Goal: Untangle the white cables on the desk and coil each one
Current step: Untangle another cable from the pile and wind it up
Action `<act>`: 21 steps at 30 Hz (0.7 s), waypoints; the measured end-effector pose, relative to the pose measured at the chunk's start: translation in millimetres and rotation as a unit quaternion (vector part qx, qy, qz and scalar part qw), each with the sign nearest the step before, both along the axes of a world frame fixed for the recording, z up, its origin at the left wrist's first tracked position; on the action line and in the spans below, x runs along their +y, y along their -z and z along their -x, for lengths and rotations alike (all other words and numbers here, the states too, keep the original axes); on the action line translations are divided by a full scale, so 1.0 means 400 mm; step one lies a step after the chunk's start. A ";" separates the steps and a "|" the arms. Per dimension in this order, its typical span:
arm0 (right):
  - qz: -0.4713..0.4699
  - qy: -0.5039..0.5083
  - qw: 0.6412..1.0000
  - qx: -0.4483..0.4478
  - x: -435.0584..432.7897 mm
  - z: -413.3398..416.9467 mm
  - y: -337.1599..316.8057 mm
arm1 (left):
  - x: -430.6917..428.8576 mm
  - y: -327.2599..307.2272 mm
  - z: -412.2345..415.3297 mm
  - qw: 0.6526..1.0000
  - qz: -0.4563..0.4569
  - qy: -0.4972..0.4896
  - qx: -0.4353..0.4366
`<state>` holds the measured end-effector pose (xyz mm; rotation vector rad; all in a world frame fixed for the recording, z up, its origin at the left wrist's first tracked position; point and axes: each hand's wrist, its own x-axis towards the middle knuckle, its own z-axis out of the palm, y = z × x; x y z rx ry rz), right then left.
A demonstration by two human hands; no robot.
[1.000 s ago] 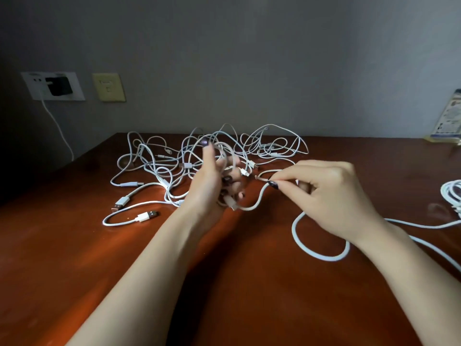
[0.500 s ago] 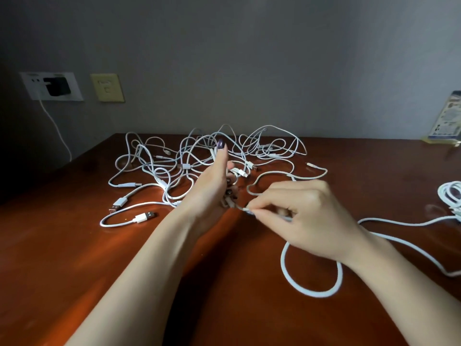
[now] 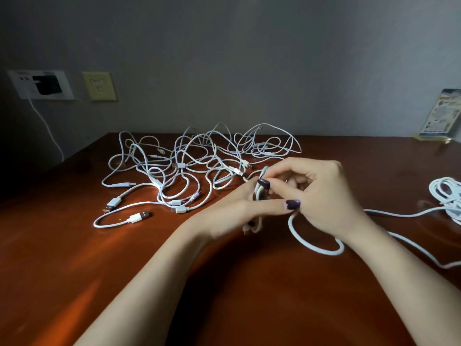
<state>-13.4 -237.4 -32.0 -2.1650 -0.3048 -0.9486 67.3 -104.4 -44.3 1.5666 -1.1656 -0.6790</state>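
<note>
A tangle of white cables [image 3: 189, 168] lies spread over the far middle of the brown desk [image 3: 74, 258]. My left hand [image 3: 234, 213] holds a small coil of white cable [image 3: 262, 188] wound around its fingers, thumb stretched to the right. My right hand [image 3: 316, 193] pinches the same cable at the top of that coil. From under my right hand the free length of cable [image 3: 314, 248] makes one loop on the desk and trails off to the right. A separate coiled white cable [image 3: 446, 196] lies at the right edge.
A wall socket with a black plug [image 3: 45, 84] and its white lead sit at the left beside a yellow switch plate [image 3: 99, 86]. A printed packet [image 3: 441, 116] leans on the wall at the far right. Several USB plugs [image 3: 138, 217] lie at the tangle's near-left.
My right hand has carried the cable up and over to the top of the coil on my left hand. My left thumb has swung down from upright to pointing right. The loose loop has shortened.
</note>
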 end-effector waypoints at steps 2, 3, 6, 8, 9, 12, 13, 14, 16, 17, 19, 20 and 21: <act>-0.025 -0.005 1.000 0.012 -0.002 -0.002 -0.004 | 0.021 0.001 -0.011 1.000 -0.015 -0.017 0.014; -0.040 -0.010 0.999 0.018 -0.005 -0.003 -0.007 | 0.014 -0.002 -0.010 0.999 -0.004 -0.030 0.032; -0.048 -0.018 0.998 0.034 -0.018 -0.004 -0.009 | 0.007 -0.006 -0.009 0.998 -0.004 -0.057 0.026; -0.014 -0.012 0.999 0.050 -0.020 -0.004 -0.004 | 0.003 0.003 -0.015 0.997 -0.018 -0.070 0.002; 0.005 -0.009 0.998 0.057 -0.018 -0.003 -0.002 | 0.003 0.005 -0.016 0.996 -0.029 -0.080 -0.006; 0.052 0.002 0.994 0.093 -0.019 0.004 -0.002 | 0.004 0.006 -0.029 0.992 -0.034 -0.125 0.002; 0.076 0.013 0.991 0.111 -0.023 0.005 -0.004 | 0.009 0.003 -0.035 0.990 -0.027 -0.138 0.010; 0.104 0.026 0.985 0.133 -0.026 0.006 -0.006 | 0.013 0.000 -0.042 0.987 -0.020 -0.157 0.016; 0.158 0.057 0.971 0.171 -0.035 0.005 -0.005 | 0.017 -0.004 -0.063 0.979 -0.009 -0.201 0.030; 0.178 0.076 0.965 0.175 -0.037 0.004 -0.004 | 0.020 -0.006 -0.075 0.972 -0.005 -0.229 0.045; 0.181 0.095 0.967 0.151 -0.038 0.004 -0.002 | 0.024 -0.008 -0.094 0.959 0.026 -0.267 0.095; 0.166 0.086 0.974 0.131 -0.035 0.005 -0.002 | 0.028 -0.010 -0.098 0.951 0.045 -0.282 0.119; 0.148 0.069 0.980 0.111 -0.032 0.005 -0.001 | 0.034 -0.011 -0.097 0.943 0.064 -0.295 0.138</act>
